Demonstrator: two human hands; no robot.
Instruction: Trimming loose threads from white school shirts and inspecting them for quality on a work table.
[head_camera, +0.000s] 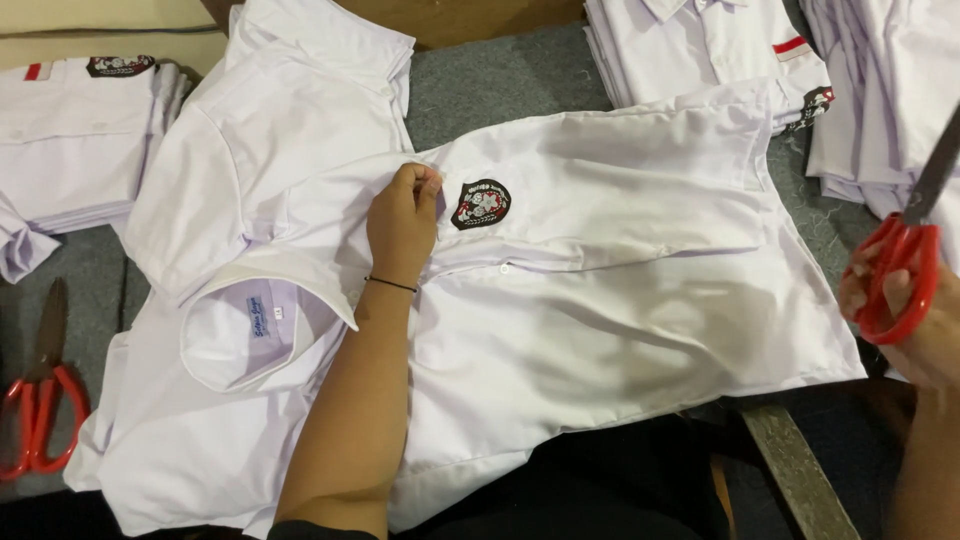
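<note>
Left hand (405, 222), centre frame, pinches the white shirt (600, 300) beside its sewn badge (481, 203), forearm stretched across the cloth. Right hand (915, 320), at the right edge, is closed through the handles of red scissors (905, 265), blades raised. A careless snip could nick the fabric or the pinching fingers.

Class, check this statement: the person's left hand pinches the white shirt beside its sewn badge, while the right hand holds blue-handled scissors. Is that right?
Not quite. The head view shows the scissors in the right hand have red handles, not blue. The rest stands: the left hand pinches the white shirt beside its sewn badge.
</note>
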